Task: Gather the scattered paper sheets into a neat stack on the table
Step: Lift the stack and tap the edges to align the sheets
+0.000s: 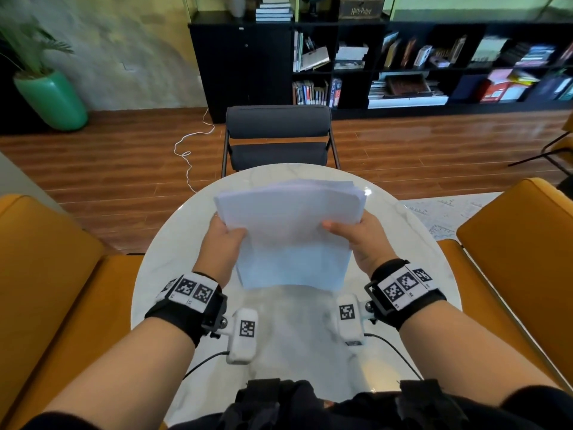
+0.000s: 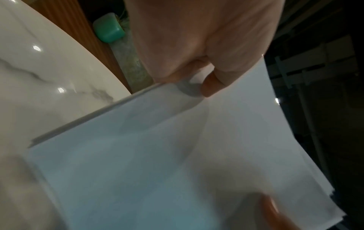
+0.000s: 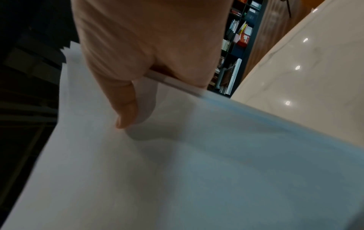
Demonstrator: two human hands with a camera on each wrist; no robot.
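Observation:
A stack of white paper sheets is held up over the round white marble table, tilted with its far end raised. My left hand pinches the stack's left edge, thumb on top. On the stack's right edge my right hand pinches the same way. The left wrist view shows the stack with my left thumb pressed on the top sheet. The right wrist view shows the sheets under my right thumb. The far corners of the sheets are slightly fanned and uneven.
A grey chair stands at the table's far side, orange chairs at the left and right. A black bookshelf lines the back wall. A green plant pot sits at far left, a white cable lies on the wooden floor.

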